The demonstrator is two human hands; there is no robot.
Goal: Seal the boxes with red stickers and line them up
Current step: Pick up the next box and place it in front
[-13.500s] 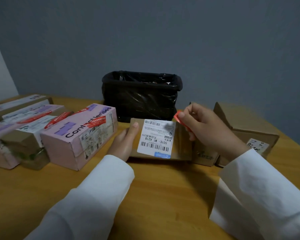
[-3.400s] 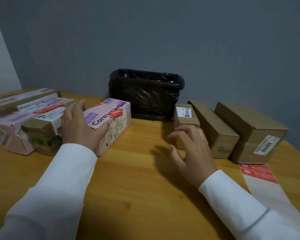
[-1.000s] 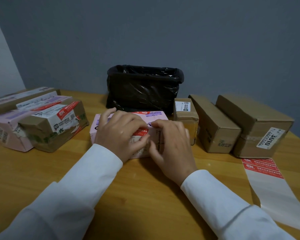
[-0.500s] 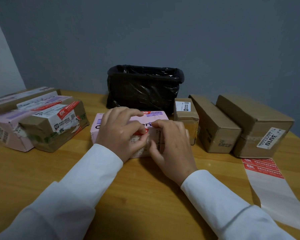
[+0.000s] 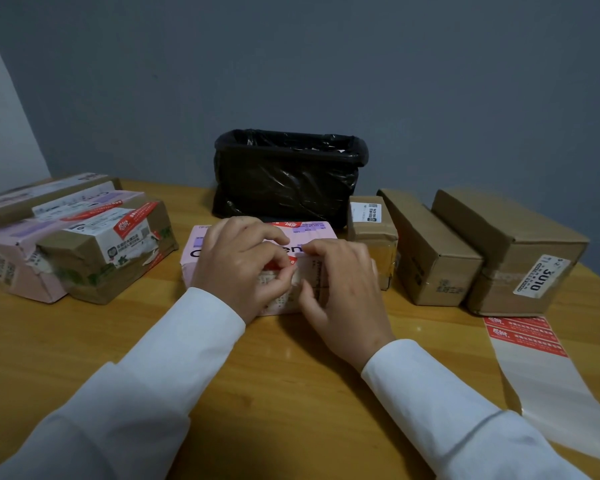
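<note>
Pink box (image 5: 312, 233) with red sticker (image 5: 286, 224), mid-table beside three brown boxes (image 5: 433, 251), sticker sheet (image 5: 527, 337) right

"3U10" on brown box label (image 5: 538, 279), partial "en" on pink box (image 5: 312, 233)
</note>
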